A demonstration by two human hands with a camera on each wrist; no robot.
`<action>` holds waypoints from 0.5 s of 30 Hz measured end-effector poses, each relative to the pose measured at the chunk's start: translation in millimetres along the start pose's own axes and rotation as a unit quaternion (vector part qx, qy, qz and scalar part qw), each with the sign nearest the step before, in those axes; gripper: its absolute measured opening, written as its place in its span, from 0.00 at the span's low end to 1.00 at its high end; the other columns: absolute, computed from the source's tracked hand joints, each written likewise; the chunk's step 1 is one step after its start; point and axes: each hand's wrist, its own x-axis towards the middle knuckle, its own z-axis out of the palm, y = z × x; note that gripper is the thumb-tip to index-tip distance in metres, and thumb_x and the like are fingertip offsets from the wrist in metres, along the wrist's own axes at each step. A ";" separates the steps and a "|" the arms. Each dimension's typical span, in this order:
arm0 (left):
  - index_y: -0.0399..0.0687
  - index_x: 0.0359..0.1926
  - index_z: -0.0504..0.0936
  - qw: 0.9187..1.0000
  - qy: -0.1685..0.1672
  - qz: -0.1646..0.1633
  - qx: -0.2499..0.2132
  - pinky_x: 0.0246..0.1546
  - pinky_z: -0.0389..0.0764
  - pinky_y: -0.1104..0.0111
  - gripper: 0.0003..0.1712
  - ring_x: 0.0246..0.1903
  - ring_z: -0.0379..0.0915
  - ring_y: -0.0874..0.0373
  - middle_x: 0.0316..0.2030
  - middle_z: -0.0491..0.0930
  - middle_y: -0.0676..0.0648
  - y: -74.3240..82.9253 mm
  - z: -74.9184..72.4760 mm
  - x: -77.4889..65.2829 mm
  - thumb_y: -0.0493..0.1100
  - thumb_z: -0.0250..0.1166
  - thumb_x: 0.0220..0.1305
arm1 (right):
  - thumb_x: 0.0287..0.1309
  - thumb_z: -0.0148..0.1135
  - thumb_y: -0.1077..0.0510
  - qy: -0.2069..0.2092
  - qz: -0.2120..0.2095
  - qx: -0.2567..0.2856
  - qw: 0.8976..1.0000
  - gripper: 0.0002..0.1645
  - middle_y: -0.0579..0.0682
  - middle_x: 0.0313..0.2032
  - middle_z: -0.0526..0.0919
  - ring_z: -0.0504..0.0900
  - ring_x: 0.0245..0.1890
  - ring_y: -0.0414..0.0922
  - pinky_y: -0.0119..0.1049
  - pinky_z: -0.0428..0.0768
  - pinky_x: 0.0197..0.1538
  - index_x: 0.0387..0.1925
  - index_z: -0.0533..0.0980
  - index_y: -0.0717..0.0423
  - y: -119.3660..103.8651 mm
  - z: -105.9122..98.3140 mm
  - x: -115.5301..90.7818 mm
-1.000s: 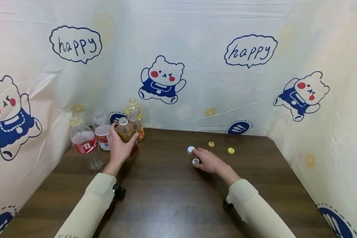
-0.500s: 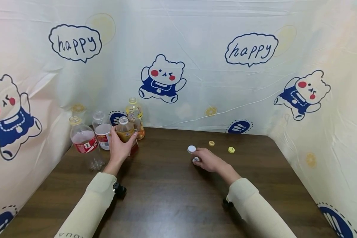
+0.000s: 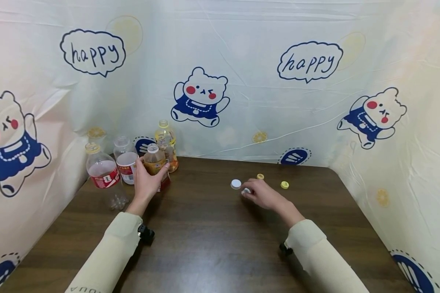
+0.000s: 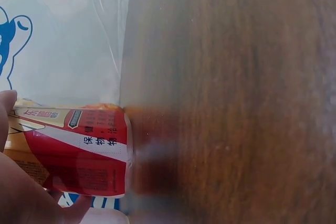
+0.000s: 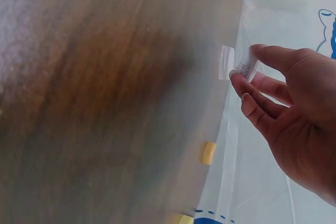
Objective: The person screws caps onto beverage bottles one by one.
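Note:
On the left of the table, my left hand [image 3: 147, 183] grips an uncapped drink bottle [image 3: 155, 160] with a red and gold label; the left wrist view shows that red label [image 4: 79, 150] up close. My right hand [image 3: 265, 194] pinches a small white bottle cap [image 3: 246, 191] between thumb and fingertips. In the right wrist view this cap [image 5: 249, 64] is tilted and held above the tabletop. A second, wider white cap [image 3: 236, 184] lies on the table just left of the right hand.
Uncapped bottles stand around the held one: a clear one with a red label [image 3: 104, 175], another clear one [image 3: 126, 162] and a yellow-labelled one [image 3: 166, 140]. Two yellow caps, one nearer [image 3: 260, 176] and one farther right [image 3: 284, 185], lie beyond the right hand. A printed curtain [image 3: 249, 134] backs the table.
My right hand has picked the small white cap up off the table and moved slightly right with it. The left hand stays round the bottle.

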 end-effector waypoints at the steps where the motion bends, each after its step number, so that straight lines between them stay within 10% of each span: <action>1: 0.53 0.68 0.50 1.000 0.000 0.002 0.000 0.63 0.57 0.47 0.52 0.65 0.56 0.45 0.65 0.59 0.40 0.2 0.1 0.0 0.68 0.65 0.50 | 0.58 0.62 0.62 0.003 0.001 0.000 1.000 0.12 0.51 0.40 0.81 0.78 0.38 0.45 0.39 0.78 0.43 0.45 0.79 0.60 0.0 -1.2 -0.5; 15: 0.53 0.68 0.52 0.999 0.023 0.024 -0.003 0.60 0.60 0.45 0.50 0.62 0.59 0.45 0.63 0.61 0.40 7.2 -1.6 0.4 0.67 0.64 0.52 | 0.54 0.66 0.62 0.002 0.030 0.018 0.999 0.16 0.47 0.40 0.80 0.77 0.39 0.44 0.37 0.77 0.43 0.46 0.79 0.57 1.8 -11.0 -3.6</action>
